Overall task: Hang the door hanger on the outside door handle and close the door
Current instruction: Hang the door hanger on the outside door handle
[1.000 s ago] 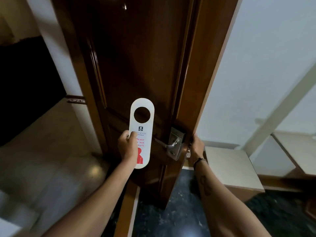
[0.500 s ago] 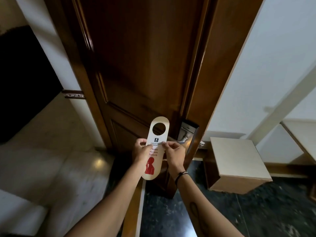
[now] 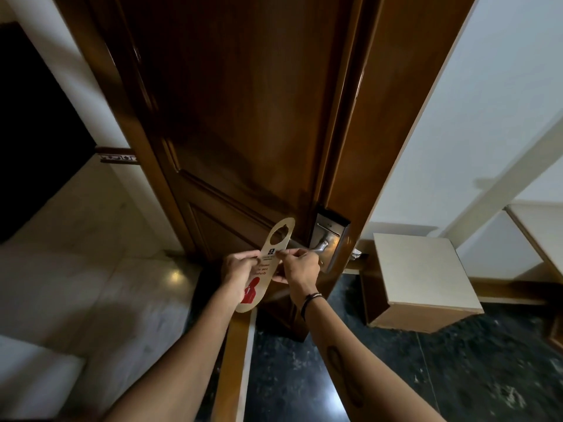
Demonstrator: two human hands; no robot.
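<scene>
The white door hanger (image 3: 264, 271) with red print and a round hole at its top is held in front of the dark wooden door (image 3: 243, 117), tilted with the hole end toward the handle. My left hand (image 3: 239, 271) grips its left edge and my right hand (image 3: 300, 268) pinches its right edge near the middle. The silver lever handle (image 3: 320, 246) on its metal lock plate (image 3: 330, 236) sits just right of the hanger's hole, apart from it. The door stands open, its edge toward me.
A pale wooden cabinet (image 3: 423, 275) stands right of the door edge against a white wall (image 3: 457, 117). Dark speckled floor (image 3: 457, 376) lies inside, light marble floor (image 3: 91, 284) outside to the left. A wooden threshold strip (image 3: 234, 360) runs between my forearms.
My right hand left the door's edge and took hold of the hanger beside my left hand. The hanger has come lower and tilted toward the handle.
</scene>
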